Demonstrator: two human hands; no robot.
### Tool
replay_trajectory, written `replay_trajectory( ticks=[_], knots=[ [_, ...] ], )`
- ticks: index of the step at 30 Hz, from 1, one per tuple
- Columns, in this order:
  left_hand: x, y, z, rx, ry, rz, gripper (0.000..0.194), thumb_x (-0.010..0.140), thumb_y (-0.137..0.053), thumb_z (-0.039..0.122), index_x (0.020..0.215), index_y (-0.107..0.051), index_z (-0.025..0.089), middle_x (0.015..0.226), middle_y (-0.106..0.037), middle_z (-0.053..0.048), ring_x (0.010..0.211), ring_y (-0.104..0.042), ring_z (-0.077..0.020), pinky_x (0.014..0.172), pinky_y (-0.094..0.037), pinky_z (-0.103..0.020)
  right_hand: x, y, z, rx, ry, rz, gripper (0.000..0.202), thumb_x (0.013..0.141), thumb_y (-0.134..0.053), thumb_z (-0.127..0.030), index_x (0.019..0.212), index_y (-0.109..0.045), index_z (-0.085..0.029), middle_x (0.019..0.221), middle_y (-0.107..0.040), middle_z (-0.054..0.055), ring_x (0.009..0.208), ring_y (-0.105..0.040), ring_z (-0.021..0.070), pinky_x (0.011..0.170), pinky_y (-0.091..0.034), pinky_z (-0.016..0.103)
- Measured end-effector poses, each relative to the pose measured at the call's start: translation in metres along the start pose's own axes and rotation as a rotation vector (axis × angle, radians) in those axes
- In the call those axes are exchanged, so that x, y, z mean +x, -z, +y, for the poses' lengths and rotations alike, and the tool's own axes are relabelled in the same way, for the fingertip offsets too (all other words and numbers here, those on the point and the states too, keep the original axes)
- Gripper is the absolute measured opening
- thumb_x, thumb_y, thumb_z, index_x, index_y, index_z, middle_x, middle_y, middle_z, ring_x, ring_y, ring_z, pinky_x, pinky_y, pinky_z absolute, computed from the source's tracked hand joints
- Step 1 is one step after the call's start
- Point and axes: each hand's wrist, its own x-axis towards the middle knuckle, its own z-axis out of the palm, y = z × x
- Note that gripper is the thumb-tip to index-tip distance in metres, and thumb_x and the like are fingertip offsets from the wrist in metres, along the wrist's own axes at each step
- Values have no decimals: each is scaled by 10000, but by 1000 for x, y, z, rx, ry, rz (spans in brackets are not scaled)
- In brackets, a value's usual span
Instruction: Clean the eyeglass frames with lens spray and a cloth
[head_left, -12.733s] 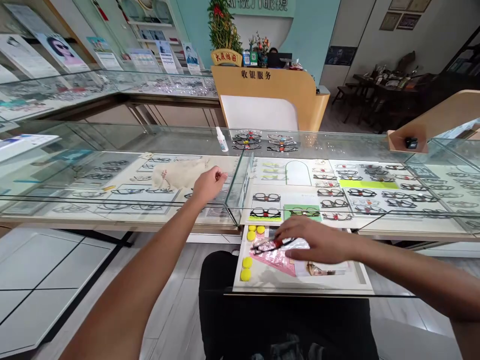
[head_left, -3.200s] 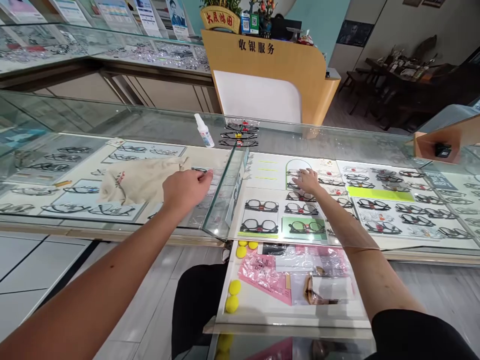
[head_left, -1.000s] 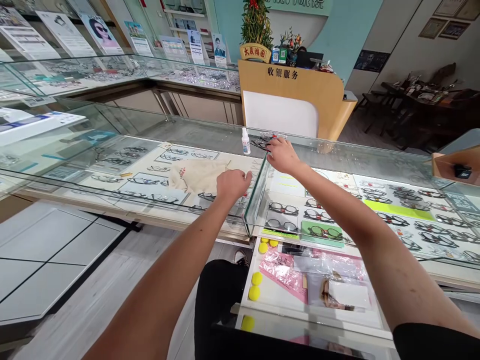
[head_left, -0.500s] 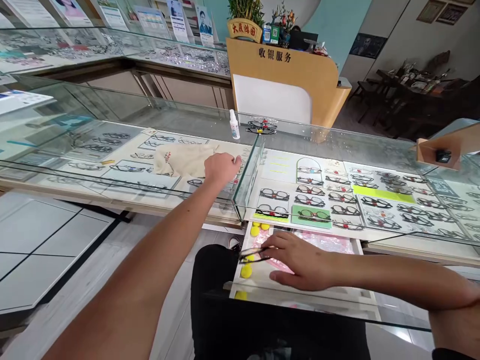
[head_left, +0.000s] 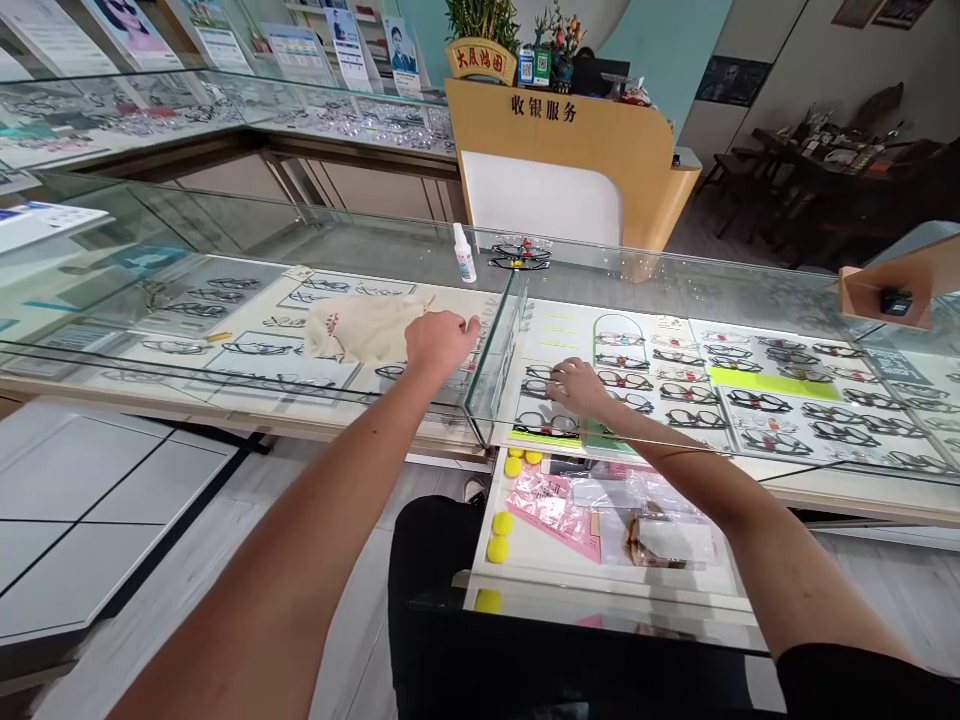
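Observation:
My left hand [head_left: 441,342] rests by the right end of a cream cloth [head_left: 360,328], over the left display case. Its fingers are curled under with the thumb to the right; whatever they may hold is hidden. My right hand [head_left: 579,388] is at the right case, its fingers closed on dark-framed eyeglasses [head_left: 538,372] at the left column of frames. The fingers partly cover them. Another pair of eyeglasses [head_left: 547,424] lies just below on a yellow-edged card, and red-tagged eyeglasses [head_left: 625,380] sit to the right.
An open drawer [head_left: 480,575] below holds yellow round pieces and pink plastic packets [head_left: 551,505]. A glass divider [head_left: 495,370] stands between my hands. A white spray bottle [head_left: 464,255] and stacked eyeglasses [head_left: 519,258] stand beyond. A wooden counter [head_left: 555,130] is farther back.
My right hand has moved up and forward from above the drawer to the right case, carrying the eyeglasses. The drawer's packets now show. My left hand has stayed by the cloth.

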Motion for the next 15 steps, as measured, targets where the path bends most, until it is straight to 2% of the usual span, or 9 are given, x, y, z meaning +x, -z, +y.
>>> replay_trajectory(
  ticks=[3, 7, 11, 15],
  knots=[
    [0, 0, -1, 5, -7, -8, 637, 1046, -357, 598, 847, -813, 201, 958, -816, -209, 1032, -757, -388, 769, -432, -415, 23, -9, 10, -9, -34, -26, 556, 1180, -442, -462, 1406, -795, -97, 1577, -699, 203, 1524, -490, 390, 1248, -383, 505],
    [0, 0, -2, -14, -18, -12, 651, 1052, -355, 608, 799, -795, 200, 891, -796, -208, 979, -758, -394, 751, -426, -421, 40, -17, 13, -10, -58, -57, 578, 1177, -431, -482, 1304, -848, -103, 1535, -724, 215, 1473, -532, 411, 1219, -396, 525],
    [-1, 2, -1, -26, -6, -32, 671, 1061, -350, 625, 785, -797, 208, 856, -788, -198, 962, -752, -386, 753, -435, -434, 46, -17, 12, -8, -78, -89, 576, 1176, -426, -494, 1289, -861, -133, 1522, -733, 208, 1439, -565, 406, 1200, -412, 529],
    [-2, 3, 0, -27, -9, -38, 664, 1064, -350, 618, 812, -806, 207, 866, -791, -194, 973, -750, -386, 761, -437, -434, 39, -8, 2, -6, -99, -72, 556, 1177, -439, -475, 1341, -835, -121, 1575, -697, 219, 1469, -551, 403, 1204, -418, 528]
  ],
)
